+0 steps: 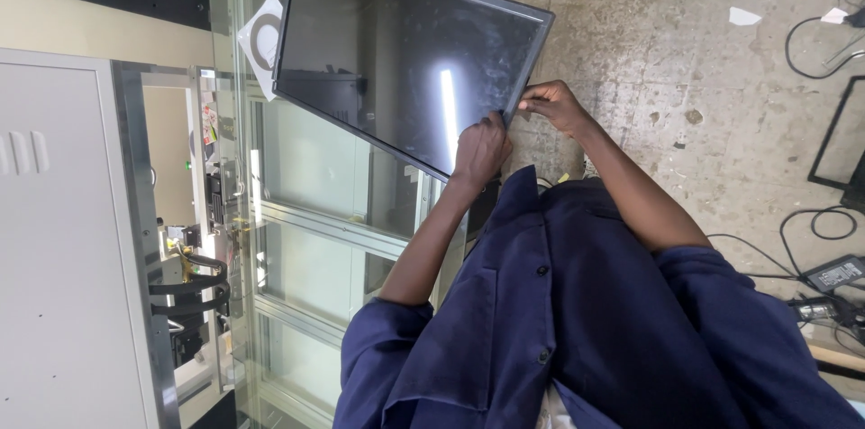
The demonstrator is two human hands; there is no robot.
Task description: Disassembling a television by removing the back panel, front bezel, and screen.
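Monitor, a flat black panel with a dark glossy screen, is held up in the air in front of me, tilted, above the concrete floor and just beside a glass-fronted cabinet on the left. My left hand is closed over its near edge, fingers on the glass side, and my right hand pinches the bezel at the near right corner. I judge it stiff, moderately light and fragile; the screen face looks smooth and slippery, so I would grip the frame edges, never the glass.
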